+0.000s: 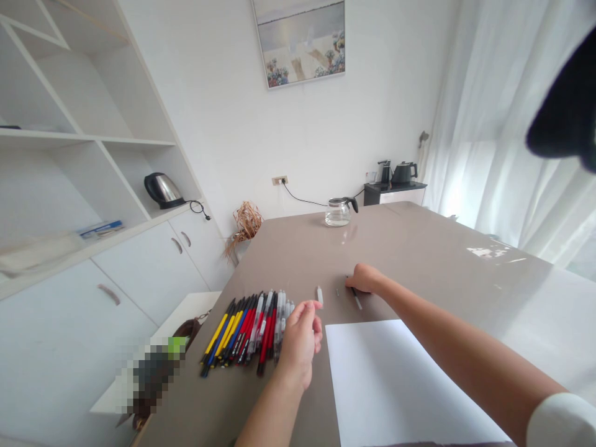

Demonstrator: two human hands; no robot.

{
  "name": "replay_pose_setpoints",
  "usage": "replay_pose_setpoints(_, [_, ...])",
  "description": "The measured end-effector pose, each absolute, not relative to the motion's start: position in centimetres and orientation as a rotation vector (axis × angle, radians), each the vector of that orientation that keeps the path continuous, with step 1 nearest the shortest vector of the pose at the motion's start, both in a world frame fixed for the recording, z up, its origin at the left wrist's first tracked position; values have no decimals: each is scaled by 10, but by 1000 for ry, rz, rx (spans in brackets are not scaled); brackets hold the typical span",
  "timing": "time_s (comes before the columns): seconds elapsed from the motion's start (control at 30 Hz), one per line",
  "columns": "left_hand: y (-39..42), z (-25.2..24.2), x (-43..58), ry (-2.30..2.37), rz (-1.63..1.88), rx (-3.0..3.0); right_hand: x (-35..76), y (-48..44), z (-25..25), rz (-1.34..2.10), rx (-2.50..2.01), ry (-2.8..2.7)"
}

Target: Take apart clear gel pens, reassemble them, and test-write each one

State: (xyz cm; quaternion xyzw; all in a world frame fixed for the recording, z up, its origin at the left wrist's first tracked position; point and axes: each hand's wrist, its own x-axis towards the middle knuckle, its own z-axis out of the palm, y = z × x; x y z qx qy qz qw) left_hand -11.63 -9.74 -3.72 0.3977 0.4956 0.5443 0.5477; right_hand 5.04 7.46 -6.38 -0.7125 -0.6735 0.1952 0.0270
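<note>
My left hand (302,335) is closed, thumb against curled fingers, beside a row of pens. A clear white pen barrel (320,293) sticks up at its fingertips and appears pinched there. Farther right, my right hand (365,278) reaches across the tabletop with its fingers closed on the dark end of a thin pen refill (357,300). A tiny part (338,293), perhaps a spring, lies between the two hands. The pens (244,326) at the left have yellow, blue, red and clear bodies and lie side by side.
A white paper sheet (395,379) lies in front of me on the brown table (288,254). At the table's far edge stands a glass pot (338,214) with a black handle. White shelving (97,186) lines the left, and a low black-topped stand (395,188) is beyond the table.
</note>
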Motion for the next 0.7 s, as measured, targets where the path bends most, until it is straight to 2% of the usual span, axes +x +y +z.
replay_pose_setpoints(0.7, [-97,-43,-115,1066,1291,879,48,63,-53,569,-2183,-2055])
